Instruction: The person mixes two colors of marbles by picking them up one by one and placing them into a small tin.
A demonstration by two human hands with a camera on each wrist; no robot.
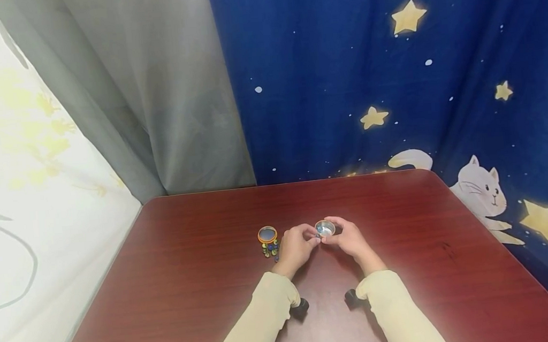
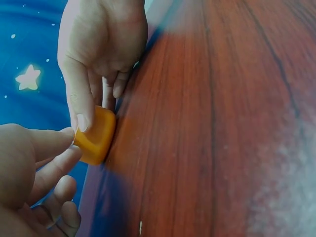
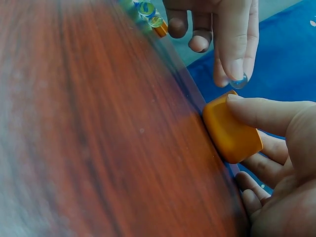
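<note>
A small orange cup with a silvery inside stands on the table. My right hand holds it by the sides, thumb on the near wall and fingers behind. Between the thumb and fingertips of my left hand a clear glass marble is pinched, just above and beside the cup's rim. The other fingers of the left hand are loosely bent. Seen from the left wrist, the cup hides most of the right hand's fingers.
To the left, a second round orange cup with a silvery inside sits on the dark red wooden table. Several green, yellow and blue marbles lie in front of it, near the left hand. Grey and blue star-patterned curtains hang behind the table.
</note>
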